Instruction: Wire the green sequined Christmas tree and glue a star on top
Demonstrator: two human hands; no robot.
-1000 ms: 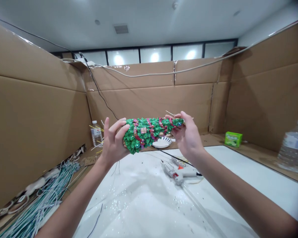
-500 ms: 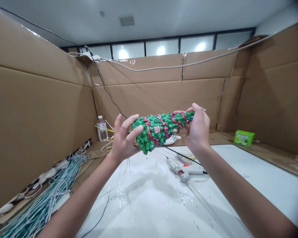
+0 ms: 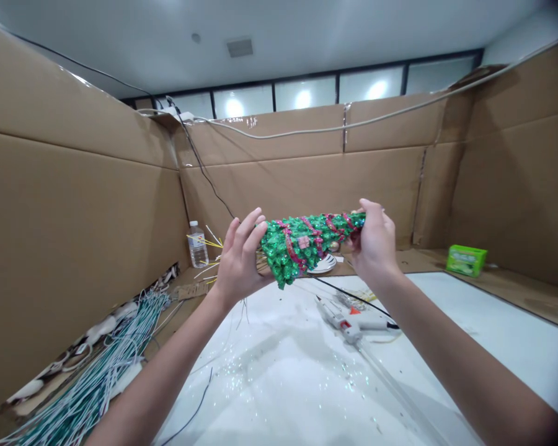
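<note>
A small cone-shaped tree (image 3: 307,244), covered in shiny green pieces with red and pink bands, lies sideways in the air above the white table (image 3: 279,384). My left hand (image 3: 239,263) cups its wide base, fingers curled against it. Around its narrow tip my right hand (image 3: 374,241) is closed. Both forearms reach up from the bottom of the view.
A white glue gun (image 3: 353,322) with a black cord lies on the table under the tree. Behind it stands a white dish (image 3: 323,265). A water bottle (image 3: 198,243) and a bundle of green and white wires (image 3: 88,384) are at the left. A green box (image 3: 465,259) sits right. Cardboard walls (image 3: 74,204) surround the table.
Both hands have kept hold of the tree while the view swung slightly left. My left hand's fingers have closed in tighter on the base.
</note>
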